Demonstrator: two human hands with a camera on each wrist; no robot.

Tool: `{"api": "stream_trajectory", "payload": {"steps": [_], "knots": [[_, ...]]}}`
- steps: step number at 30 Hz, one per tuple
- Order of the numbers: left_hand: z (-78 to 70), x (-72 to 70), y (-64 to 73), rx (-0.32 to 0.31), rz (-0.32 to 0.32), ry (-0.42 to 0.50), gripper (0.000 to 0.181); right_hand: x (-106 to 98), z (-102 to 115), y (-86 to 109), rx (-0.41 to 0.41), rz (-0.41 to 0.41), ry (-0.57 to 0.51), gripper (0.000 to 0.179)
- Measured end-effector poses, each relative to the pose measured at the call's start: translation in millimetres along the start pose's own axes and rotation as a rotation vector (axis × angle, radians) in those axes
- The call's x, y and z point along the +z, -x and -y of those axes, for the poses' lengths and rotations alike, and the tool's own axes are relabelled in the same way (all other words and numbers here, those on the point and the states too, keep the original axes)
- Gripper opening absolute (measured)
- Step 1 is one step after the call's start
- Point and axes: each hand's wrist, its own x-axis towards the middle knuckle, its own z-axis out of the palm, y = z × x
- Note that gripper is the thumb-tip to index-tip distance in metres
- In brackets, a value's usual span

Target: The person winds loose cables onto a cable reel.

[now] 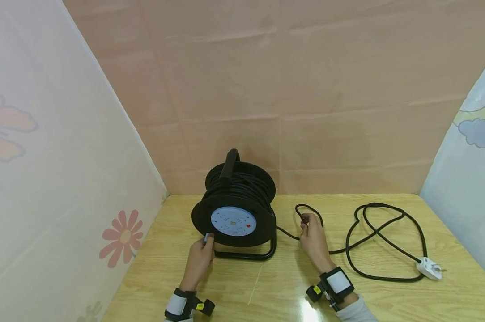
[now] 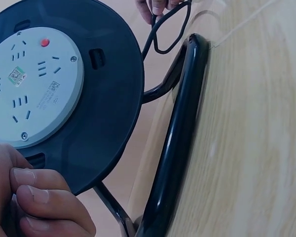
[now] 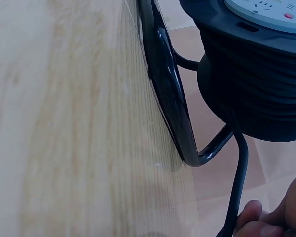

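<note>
A black cable reel stands upright on the table, with black cable wound round its drum. Its front disc carries a pale round socket panel with a red button. My left hand grips a small bluish-white winding knob at the disc's lower left edge; in the left wrist view the curled fingers mostly hide it. To the right of the reel, my right hand pinches the loose cable, which runs from the drum to the fingers and makes a small loop above them.
More cable lies in wide loops at the right of the table, ending in a white plug. The reel's black tube stand rests on the wood, and its carrying handle rises on top. A brown-papered wall stands behind.
</note>
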Motion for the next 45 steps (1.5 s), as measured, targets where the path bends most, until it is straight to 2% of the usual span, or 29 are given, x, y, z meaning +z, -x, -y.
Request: {"api": "stream_trajectory", "payload": {"steps": [17, 30, 40, 45], "knots": [[-4.1, -7.6, -3.4, -0.003, -0.020, 0.040, 0.054, -0.4, -0.9, 0.0, -0.029, -0.009, 0.007, 0.026], [-11.8, -13.4, -4.6, -0.014, -0.041, 0.075, 0.052, 0.7, -1.8, -0.8, -0.007, 0.004, -0.004, 0.027], [-16.5, -18.9, -6.3, 0.036, -0.062, 0.085, 0.056, 0.2, -1.8, 0.1, -0.033, -0.002, 0.001, 0.025], [-21.1, -21.5, -7.1, 0.031, -0.060, 0.098, 0.055, 0.6, -2.6, 0.6, -0.047, -0.004, 0.002, 0.026]]}}
